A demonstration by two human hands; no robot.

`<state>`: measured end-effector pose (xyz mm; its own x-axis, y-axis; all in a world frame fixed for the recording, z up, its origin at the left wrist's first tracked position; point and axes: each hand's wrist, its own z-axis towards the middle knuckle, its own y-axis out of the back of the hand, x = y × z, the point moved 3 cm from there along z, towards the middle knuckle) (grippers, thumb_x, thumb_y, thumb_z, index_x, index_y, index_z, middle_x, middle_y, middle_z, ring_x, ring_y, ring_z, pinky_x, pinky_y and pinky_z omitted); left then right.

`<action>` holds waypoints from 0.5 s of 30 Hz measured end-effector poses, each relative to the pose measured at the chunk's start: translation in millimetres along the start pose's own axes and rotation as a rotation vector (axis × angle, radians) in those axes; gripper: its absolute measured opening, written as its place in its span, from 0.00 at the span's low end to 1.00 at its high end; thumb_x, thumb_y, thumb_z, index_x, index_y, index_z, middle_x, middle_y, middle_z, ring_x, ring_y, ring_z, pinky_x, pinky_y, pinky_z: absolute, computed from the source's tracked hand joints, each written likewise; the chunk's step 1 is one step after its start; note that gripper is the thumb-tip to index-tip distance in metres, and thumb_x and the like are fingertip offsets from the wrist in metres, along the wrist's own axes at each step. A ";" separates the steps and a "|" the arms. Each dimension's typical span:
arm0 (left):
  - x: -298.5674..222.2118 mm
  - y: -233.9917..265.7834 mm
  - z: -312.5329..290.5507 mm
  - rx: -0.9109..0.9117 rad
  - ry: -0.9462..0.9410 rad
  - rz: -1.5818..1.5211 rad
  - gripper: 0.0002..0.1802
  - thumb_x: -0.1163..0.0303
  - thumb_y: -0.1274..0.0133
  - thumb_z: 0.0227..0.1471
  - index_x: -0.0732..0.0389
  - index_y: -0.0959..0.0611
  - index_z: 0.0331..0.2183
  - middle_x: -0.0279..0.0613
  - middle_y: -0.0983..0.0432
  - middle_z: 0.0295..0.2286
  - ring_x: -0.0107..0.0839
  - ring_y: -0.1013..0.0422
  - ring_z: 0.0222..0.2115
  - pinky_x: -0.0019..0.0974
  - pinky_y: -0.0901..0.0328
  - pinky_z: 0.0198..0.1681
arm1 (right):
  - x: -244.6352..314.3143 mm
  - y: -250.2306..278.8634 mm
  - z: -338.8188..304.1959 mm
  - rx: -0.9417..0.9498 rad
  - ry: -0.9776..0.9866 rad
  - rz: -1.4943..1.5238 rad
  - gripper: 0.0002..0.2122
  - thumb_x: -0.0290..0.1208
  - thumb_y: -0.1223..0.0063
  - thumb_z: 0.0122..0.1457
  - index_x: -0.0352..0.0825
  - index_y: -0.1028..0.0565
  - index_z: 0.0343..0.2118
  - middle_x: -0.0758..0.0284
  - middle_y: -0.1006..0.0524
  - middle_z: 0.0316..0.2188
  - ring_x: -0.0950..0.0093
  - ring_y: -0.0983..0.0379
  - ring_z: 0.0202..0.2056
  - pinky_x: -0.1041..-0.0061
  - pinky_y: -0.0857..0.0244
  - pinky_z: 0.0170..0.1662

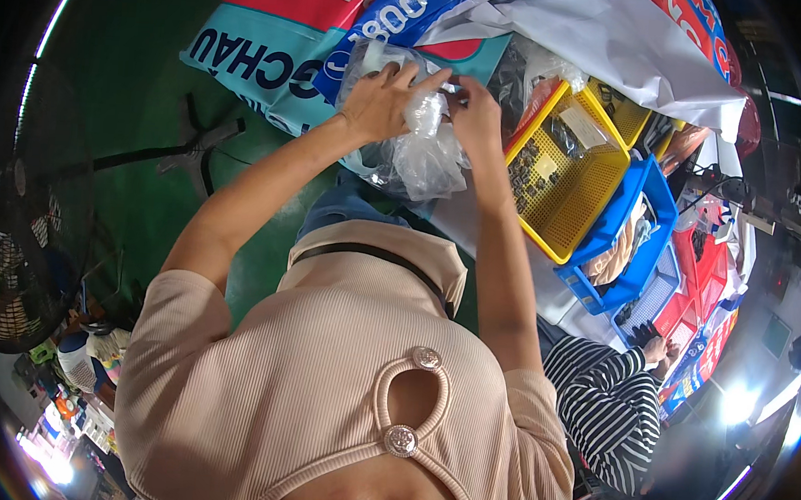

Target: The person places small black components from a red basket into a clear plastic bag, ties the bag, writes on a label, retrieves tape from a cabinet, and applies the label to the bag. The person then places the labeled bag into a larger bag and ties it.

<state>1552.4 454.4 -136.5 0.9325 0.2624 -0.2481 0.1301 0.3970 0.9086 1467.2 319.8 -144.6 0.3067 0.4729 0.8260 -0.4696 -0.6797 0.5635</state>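
Observation:
A clear plastic bag (429,165) hangs crumpled at the table's near edge, its gathered neck between my two hands. My left hand (384,100) grips the bag from the left, knuckles up, with its fingers bent over the neck. On the right, the bent fingers of my right hand (473,115) close on the bag's upper part beside the left fingertips. What the bag contains, if anything, cannot be made out. More clear plastic lies beyond my left hand, over the printed sheet (275,59) covering the table.
Right of my right hand stands a yellow basket (565,178) with small dark pieces and a packet. Beside it is a blue basket (635,232) holding beige cloth-like items. Red baskets (697,268) lie farther right, near a co-worker's striped sleeve (607,400). A fan (15,254) stands at left.

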 end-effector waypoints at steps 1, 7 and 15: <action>4.6 -6.0 -0.9 0.089 0.074 -0.045 0.35 0.54 0.45 0.40 0.47 0.33 0.53 0.49 0.29 0.38 0.47 0.26 0.29 0.43 0.29 0.30 | 10.3 3.2 -10.7 -0.132 0.022 0.025 0.09 0.22 0.47 0.48 0.29 0.28 0.34 0.55 0.27 0.27 0.62 0.29 0.26 0.70 0.35 0.31; 23.6 -38.0 16.4 0.562 0.397 -0.397 0.27 0.46 0.46 0.44 0.62 0.23 0.35 0.47 0.25 0.30 0.38 0.30 0.21 0.38 0.35 0.24 | 45.6 -13.9 -65.9 -0.284 0.434 -0.072 0.09 0.26 0.44 0.50 0.33 0.32 0.32 0.63 0.28 0.24 0.70 0.29 0.23 0.74 0.36 0.25; 26.3 -44.4 24.4 0.847 1.112 -1.020 0.28 0.58 0.39 0.41 0.68 0.26 0.40 0.48 0.29 0.29 0.33 0.31 0.22 0.30 0.35 0.20 | 48.2 -33.9 -67.2 -0.034 0.632 -0.471 0.18 0.31 0.45 0.49 0.42 0.32 0.45 0.71 0.27 0.23 0.72 0.27 0.23 0.74 0.34 0.26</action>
<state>1579.3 422.2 -175.2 -0.2444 0.7968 -0.5526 0.9389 0.3368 0.0704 1442.2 403.3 -124.8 -0.0441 0.9426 0.3309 -0.4352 -0.3162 0.8430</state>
